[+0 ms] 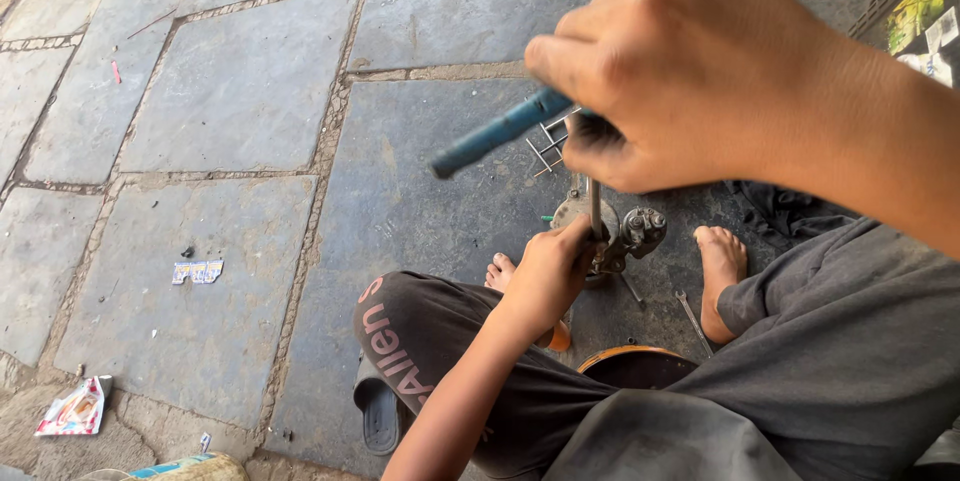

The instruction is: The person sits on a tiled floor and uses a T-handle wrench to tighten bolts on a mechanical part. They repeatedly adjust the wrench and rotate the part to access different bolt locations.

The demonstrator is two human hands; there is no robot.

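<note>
The right hand (pixel 690 71), nearest, grips a blue-handled tool (pixel 500 131); the left hand (pixel 550 276) grasps the metal part (pixel 625 236); best strike squarely, steadying it.

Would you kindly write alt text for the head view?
A seated person's right hand grips a blue-handled tool above a small metal part, which the left hand steadies on the stone floor between bare feet.
</note>
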